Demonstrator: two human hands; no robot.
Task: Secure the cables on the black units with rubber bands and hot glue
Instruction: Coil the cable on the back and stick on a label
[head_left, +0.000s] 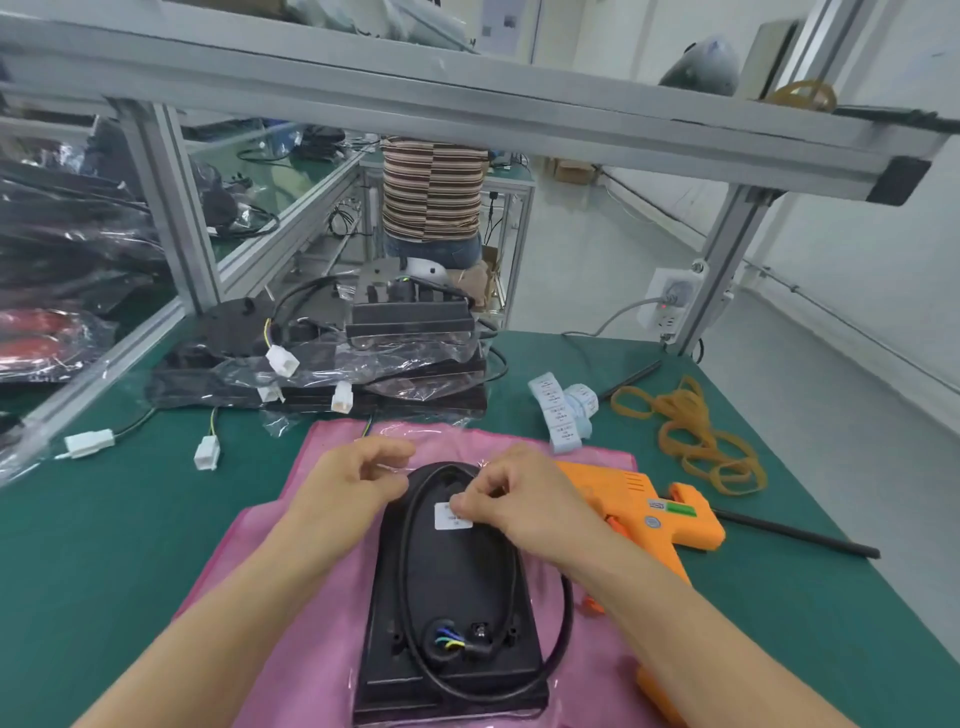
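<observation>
A black unit (457, 587) lies flat on a pink mat (291, 571) in front of me, with a black cable (410, 545) looped on its top face. My right hand (511, 496) pinches a white label (451, 517) onto the unit near its far end. My left hand (353, 478) is at the unit's far left corner with fingers curled; it seems to hold thin clear film, though this is hard to tell. An orange hot glue gun (657, 512) lies just right of the unit. Tan rubber bands (696, 431) lie in a heap at the right.
A stack of bagged black units (332, 364) with white connectors (283, 360) stands behind the mat. A roll of white labels (563, 410) lies near it. Black rods (795, 532) rest on the green table (104, 545). A person in a striped shirt (434, 192) stands beyond the aluminium frame (727, 260).
</observation>
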